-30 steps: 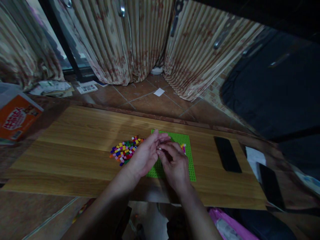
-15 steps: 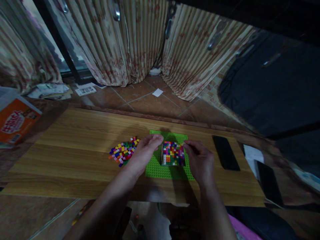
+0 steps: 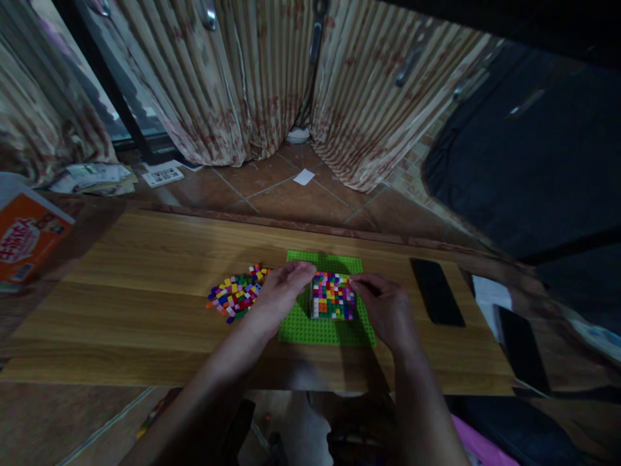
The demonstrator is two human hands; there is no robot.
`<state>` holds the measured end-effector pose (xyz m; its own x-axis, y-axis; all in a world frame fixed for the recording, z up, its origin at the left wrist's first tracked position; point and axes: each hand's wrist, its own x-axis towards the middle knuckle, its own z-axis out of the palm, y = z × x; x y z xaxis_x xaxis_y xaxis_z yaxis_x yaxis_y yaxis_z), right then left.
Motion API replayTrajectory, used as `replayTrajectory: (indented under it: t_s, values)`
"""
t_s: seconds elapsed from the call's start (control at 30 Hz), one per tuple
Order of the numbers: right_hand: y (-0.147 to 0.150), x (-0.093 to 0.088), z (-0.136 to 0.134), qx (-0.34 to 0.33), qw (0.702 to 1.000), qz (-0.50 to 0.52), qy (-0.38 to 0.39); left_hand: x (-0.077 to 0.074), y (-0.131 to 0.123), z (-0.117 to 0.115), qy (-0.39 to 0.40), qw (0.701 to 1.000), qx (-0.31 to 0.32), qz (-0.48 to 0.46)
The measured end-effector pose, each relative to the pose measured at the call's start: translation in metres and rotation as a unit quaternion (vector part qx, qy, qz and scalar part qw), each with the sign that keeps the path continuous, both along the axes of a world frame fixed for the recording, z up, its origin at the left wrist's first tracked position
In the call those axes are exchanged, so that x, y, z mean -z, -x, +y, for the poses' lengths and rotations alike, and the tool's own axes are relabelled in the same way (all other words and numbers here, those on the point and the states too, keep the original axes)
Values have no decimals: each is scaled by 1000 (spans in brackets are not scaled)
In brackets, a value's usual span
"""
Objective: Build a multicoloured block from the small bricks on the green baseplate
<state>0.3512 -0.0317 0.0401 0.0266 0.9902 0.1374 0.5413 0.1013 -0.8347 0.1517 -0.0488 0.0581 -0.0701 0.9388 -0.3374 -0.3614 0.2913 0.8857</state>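
Observation:
A square block of small multicoloured bricks (image 3: 334,296) sits on a green studded baseplate (image 3: 326,332). My left hand (image 3: 285,288) is beside the block's far left corner, its fingers stretched out and its fingertips at that corner. Over the far right corner, my right hand (image 3: 384,303) has thumb and forefinger pinched together. Whatever is between those fingertips is too small to make out. A loose heap of coloured bricks (image 3: 235,296) lies left of the baseplate, partly hidden behind my left hand.
The wooden table (image 3: 145,291) carries a black phone (image 3: 437,292) to the right. Beyond its right end lie a second dark flat device (image 3: 521,349) and white paper (image 3: 491,296). An orange and white box (image 3: 29,236) stands at far left. Striped curtains (image 3: 272,84) hang behind.
My right fingertips have shifted slightly left, onto the block's far right corner. The left hand keeps its place by the block. The whole view has shifted a little.

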Motion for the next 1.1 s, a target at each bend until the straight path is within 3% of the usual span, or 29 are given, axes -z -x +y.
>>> replayTrajectory:
  t_s: [0.23, 0.57, 0.77, 1.1]
  values:
    - [5, 3, 1, -9, 1000, -11, -17, -2, 0, 0, -3, 1000, 8, 12]
    - [1, 1, 0, 28, 1000, 7, 7, 7, 3, 0, -12, 999, 20, 33]
    - [1, 4, 4, 62, 998, 0, -8, 3, 3, 1, -6, 998, 28, 59]
    - [5, 12, 8, 50, 996, -66, 21, 1, 4, 1, -9, 998, 23, 52]
